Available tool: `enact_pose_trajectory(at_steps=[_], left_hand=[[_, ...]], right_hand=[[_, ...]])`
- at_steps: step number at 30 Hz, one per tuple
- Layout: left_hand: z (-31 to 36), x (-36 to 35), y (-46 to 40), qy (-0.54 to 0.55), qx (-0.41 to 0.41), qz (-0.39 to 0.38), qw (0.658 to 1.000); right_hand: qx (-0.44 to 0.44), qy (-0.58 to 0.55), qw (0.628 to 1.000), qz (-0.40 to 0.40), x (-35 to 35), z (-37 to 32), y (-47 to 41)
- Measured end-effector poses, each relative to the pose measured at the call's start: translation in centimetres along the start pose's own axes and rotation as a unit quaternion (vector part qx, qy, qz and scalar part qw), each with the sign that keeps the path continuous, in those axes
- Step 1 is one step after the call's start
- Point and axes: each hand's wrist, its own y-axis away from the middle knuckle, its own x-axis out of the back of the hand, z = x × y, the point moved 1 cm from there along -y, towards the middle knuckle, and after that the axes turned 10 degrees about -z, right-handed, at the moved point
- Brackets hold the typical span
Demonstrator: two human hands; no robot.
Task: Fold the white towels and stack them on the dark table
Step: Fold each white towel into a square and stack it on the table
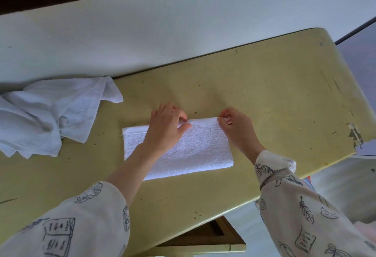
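Both hands, left hand (165, 126) and right hand (234, 126), seemingly pinch folded towel's (193, 155) far edge

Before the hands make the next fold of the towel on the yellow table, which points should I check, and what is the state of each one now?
1. Left hand holds the far edge of the folded towel: ok, fingers pinch it near the middle.
2. Right hand holds the far right corner: ok, pinched.
3. Towel lies flat on the yellow table: ok, a neat rectangle.
4. Layer edges aligned: cannot tell, the left hand and forearm cover part of it.
5. Space for folding: ok, the crumpled towels lie apart at the left.
6. Stack on the dark table: cannot tell, no stack is in view.
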Motion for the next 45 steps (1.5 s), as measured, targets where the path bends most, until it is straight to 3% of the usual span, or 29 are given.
enact_pose_trajectory(at_steps=[13, 21, 26, 29, 32, 34, 36, 39, 45], left_hand=[[-0.4, 0.8, -0.6, 0.029, 0.022, -0.017, 0.999], [-0.5, 0.6, -0.7, -0.014, 0.005, -0.006, 1.0], [-1.2, -0.2, -0.5, -0.053, -0.034, 0.032, 0.997], [-1.3, 0.0, 0.4, -0.077, -0.048, 0.102, 0.991], [-1.4, 0.1, 3.3, -0.105, -0.05, 0.148, 0.982], [-1.5, -0.8, 5.7, -0.121, -0.059, 0.134, 0.982], [-1.8, -2.3, 7.5, -0.14, -0.065, 0.096, 0.983], [-2.3, -3.8, 7.9, -0.149, -0.04, 0.05, 0.987], [-4.2, -3.7, 7.7, -0.19, -0.038, -0.004, 0.981]], right_hand=[[0.008, 0.012, 1.0, -0.005, -0.5, -0.2, -0.1], [0.019, 0.039, 0.999, -0.004, -0.8, 0.2, -0.5], [0.027, 0.04, 0.998, 0.031, -0.7, 0.3, -0.6], [0.028, 0.044, 0.997, 0.059, -0.9, 0.2, 0.2], [0.099, 0.157, 0.97, 0.156, -1.9, -0.1, 1.8], [0.178, 0.202, 0.946, 0.18, -3.7, -0.7, 3.1], [0.223, 0.231, 0.938, 0.13, -6.6, -1.1, 4.5], [0.203, 0.273, 0.939, 0.059, -9.9, -0.5, 5.2], [0.133, 0.363, 0.921, 0.041, -8.7, 2.0, 4.1]])
